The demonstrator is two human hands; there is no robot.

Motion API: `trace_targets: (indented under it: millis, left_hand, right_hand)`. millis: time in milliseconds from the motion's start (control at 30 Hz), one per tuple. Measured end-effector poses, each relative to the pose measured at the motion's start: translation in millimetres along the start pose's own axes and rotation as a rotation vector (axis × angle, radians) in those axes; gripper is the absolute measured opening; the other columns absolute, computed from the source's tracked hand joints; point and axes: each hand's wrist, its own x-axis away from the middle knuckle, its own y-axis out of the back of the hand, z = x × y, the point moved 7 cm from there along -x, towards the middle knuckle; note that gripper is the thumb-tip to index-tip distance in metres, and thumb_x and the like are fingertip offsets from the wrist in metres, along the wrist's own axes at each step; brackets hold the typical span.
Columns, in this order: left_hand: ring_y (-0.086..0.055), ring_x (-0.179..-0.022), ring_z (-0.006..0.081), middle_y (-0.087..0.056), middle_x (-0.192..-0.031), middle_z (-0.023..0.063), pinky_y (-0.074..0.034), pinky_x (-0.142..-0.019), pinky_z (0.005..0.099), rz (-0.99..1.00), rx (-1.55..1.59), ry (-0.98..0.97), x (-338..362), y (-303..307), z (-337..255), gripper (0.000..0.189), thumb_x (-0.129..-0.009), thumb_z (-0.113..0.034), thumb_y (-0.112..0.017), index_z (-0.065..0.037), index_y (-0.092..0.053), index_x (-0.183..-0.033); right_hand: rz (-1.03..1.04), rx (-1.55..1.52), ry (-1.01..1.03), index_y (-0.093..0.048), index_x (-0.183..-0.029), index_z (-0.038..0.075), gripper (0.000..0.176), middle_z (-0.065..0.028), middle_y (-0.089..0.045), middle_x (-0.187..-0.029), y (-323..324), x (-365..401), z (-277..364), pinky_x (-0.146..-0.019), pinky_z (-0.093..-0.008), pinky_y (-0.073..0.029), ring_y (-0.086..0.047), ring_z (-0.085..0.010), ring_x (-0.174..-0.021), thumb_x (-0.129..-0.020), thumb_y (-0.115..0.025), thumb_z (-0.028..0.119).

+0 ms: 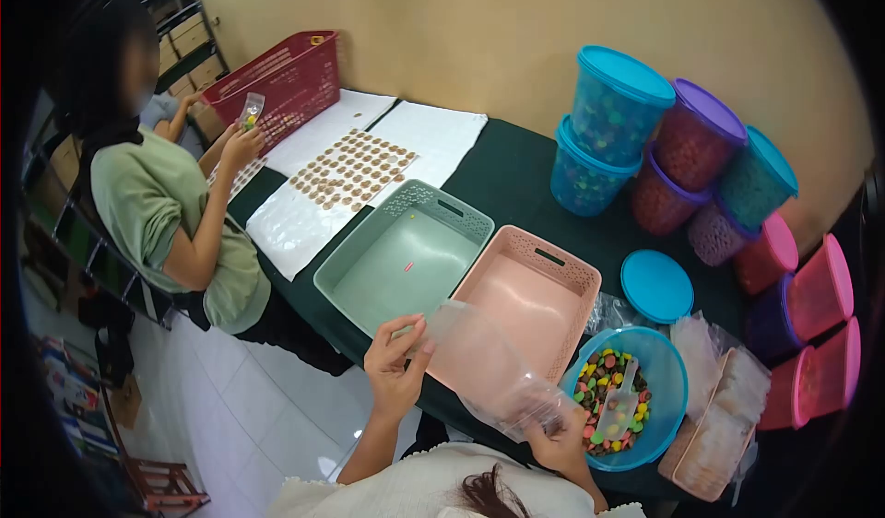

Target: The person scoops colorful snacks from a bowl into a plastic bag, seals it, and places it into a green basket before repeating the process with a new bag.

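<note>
A clear plastic bag (484, 347) stretches between my two hands, above the near edge of the pink basket (530, 283). My left hand (398, 363) has its thumb and fingers closed at the bag's upper left edge. At the other end, my right hand (556, 440) pinches the crumpled part of the bag. Just right of that hand stands a blue tub (676, 384) of colourful round candies (595, 384). A clear scoop (619, 407) lies on the candies.
A green basket (350, 301) holds a few tiny bits. Stacked lidded tubs (613, 103) stand at the back right, near a loose blue lid (656, 286). A tray of plastic bags (719, 426) lies right. A co-worker (175, 205) holds a small packet (251, 111) beside a red basket (295, 80).
</note>
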Motion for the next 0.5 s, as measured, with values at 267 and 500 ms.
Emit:
trace_targets:
  millis: [267, 500]
  left_hand:
    - [-0.054, -0.070, 0.0112, -0.053, -0.099, 0.0117, -0.048, -0.055, 0.0209, 0.158, -0.146, -0.108, -42, 5, 13, 0.026, -0.075, 0.009, -0.055, 0.001, -0.061, -0.098]
    - [-0.052, -0.063, 0.0078, -0.056, -0.092, 0.0090, -0.041, -0.050, 0.0184, 0.214, 0.032, -0.147, -62, 11, 29, 0.013, -0.071, 0.005, -0.064, -0.001, -0.063, -0.083]
  right_hand:
    - [-0.091, -0.140, -0.042, -0.048, -0.096, -0.006, 0.020, -0.0100, -0.058, -0.077, -26, -4, -2, -0.064, -0.0283, -0.048, -0.059, -0.0167, -0.068, -0.078, -0.055, 0.001]
    - [-0.200, -0.173, -0.110, -0.051, -0.102, -0.009, 0.023, -0.0127, -0.062, -0.082, -47, 0, -14, -0.065, -0.0252, -0.048, -0.061, -0.0161, -0.070, -0.080, -0.052, -0.001]
